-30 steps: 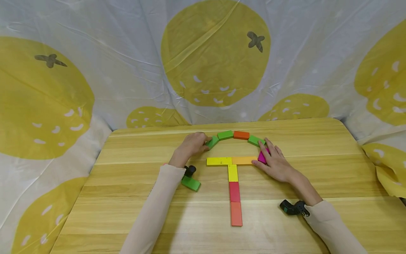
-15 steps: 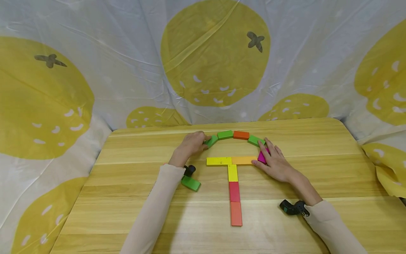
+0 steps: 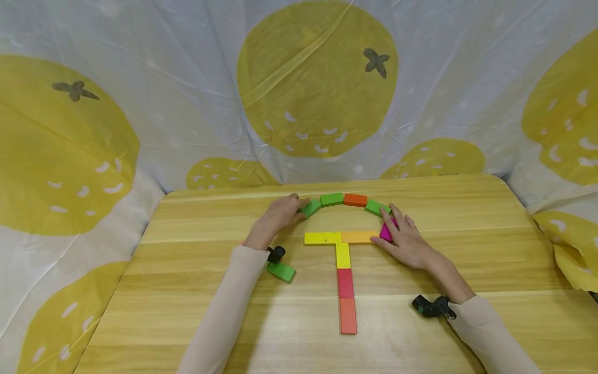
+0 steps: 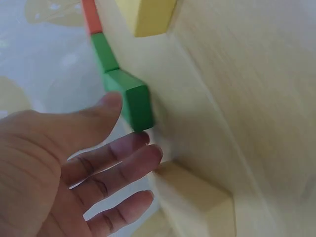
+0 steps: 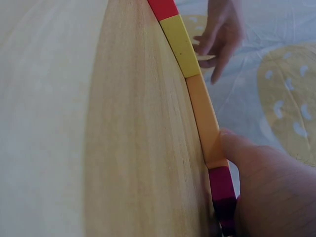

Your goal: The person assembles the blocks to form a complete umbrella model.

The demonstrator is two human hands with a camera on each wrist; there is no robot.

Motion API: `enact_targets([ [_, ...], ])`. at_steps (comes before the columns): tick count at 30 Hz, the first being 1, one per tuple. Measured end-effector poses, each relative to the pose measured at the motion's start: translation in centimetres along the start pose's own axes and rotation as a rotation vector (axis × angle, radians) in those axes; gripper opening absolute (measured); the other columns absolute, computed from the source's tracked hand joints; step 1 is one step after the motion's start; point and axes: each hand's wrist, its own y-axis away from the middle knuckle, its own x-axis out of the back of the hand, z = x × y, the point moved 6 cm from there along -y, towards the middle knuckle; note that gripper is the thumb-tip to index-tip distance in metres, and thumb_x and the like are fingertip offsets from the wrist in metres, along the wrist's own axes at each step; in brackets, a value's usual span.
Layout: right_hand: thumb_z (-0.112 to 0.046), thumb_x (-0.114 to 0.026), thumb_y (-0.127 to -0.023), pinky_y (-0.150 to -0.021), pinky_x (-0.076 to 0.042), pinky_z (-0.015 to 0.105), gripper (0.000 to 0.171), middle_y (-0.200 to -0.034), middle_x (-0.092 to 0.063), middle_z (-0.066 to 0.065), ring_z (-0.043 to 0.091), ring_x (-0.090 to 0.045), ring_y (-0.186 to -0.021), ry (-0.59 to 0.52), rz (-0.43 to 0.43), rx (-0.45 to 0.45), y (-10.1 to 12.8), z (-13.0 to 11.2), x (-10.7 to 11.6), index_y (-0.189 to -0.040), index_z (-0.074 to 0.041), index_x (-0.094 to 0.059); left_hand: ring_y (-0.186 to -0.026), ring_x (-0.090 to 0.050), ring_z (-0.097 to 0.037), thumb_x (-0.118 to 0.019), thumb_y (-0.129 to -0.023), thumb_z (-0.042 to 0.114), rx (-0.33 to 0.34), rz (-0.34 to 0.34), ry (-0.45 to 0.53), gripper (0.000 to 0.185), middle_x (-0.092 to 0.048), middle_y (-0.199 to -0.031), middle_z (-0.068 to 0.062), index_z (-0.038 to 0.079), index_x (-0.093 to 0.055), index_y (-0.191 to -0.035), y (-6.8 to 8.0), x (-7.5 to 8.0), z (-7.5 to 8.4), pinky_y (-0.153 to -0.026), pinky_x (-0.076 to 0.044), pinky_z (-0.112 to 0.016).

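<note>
Fingers of the left hand (image 3: 279,214) lie relaxed, thumb tip touching the green block (image 3: 311,208) at the arch's left end. Right hand (image 3: 406,240) rests flat over the magenta block (image 3: 385,232), thumb against the orange bar (image 3: 358,237), gripping nothing. All sits on the wooden table (image 3: 467,249), before a lemon-print cloth (image 3: 187,78).

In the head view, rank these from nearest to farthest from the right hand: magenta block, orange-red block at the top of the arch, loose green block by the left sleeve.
1. Magenta block: under the right hand, at the arch's right end, touched by its fingers.
2. Orange-red block: top of the arch, beyond the hand and to its left.
3. Loose green block: far left, beside the left sleeve, apart from the figure.
</note>
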Motion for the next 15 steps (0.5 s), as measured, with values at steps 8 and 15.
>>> enact_targets([
  [8, -0.058, -0.046, -0.095, -0.12, -0.003, 0.058, 0.088, -0.162, 0.006, 0.021, 0.043, -0.002, -0.149, 0.001, 0.016, -0.001, 0.0, 0.1, 0.1, -0.157, -0.013, -0.001, -0.092, -0.062, -0.022, -0.06, -0.095, 0.008, -0.103, 0.124, 0.116, 0.04, -0.062, -0.111, -0.014, 0.005, -0.056, -0.135, 4.3, 1.3, -0.2, -0.077, -0.054, -0.034],
  [15, -0.059, -0.045, -0.095, -0.119, -0.004, 0.059, 0.089, -0.162, 0.007, 0.021, 0.044, -0.002, -0.148, -0.001, 0.005, -0.008, 0.1, 0.1, 0.0, -0.157, -0.013, 0.0, -0.1, -0.065, -0.022, -0.065, -0.092, 0.014, -0.166, 0.076, 0.229, 0.041, -0.062, -0.12, -0.011, 0.006, -0.059, -0.132, 9.0, -0.5, -0.2, -0.085, -0.055, -0.037],
])
